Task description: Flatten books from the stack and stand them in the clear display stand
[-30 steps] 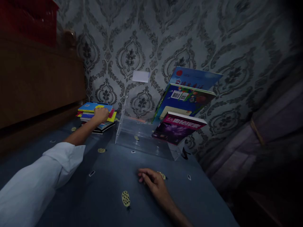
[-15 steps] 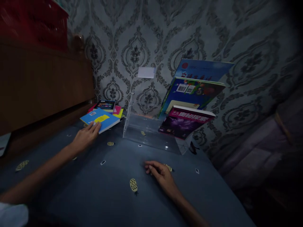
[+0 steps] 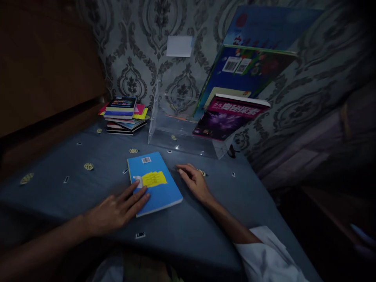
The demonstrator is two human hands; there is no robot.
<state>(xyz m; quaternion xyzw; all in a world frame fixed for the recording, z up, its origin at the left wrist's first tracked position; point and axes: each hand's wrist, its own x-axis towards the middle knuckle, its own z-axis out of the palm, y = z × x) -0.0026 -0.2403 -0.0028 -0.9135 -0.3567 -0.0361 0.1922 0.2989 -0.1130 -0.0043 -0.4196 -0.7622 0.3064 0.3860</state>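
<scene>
A blue book (image 3: 160,197) with a yellow patch and a barcode on its cover is over the near middle of the table. My left hand (image 3: 117,209) grips it at its left edge, fingers across the cover and thumb hidden, apparently underneath. Whether the book touches the cloth I cannot tell. Just right of the book, my right hand (image 3: 195,183) rests on the table, loosely curled with fingers apart and nothing in it. Behind both hands stands a clear acrylic book rack (image 3: 182,147). A purple book (image 3: 226,121) leans at its right side, with a dark blue book (image 3: 235,80) behind.
At the back left is a pile of books (image 3: 120,113) of mixed colours. A wooden cabinet (image 3: 44,74) borders the table on the left. Patterned wallpaper (image 3: 129,74) covers the wall behind the rack. The table has a grey-blue cloth (image 3: 76,196).
My left hand has brought the blue book from the pile at back left to the near middle, beside my right hand. The view has tilted down. My right hand stays on the table.
</scene>
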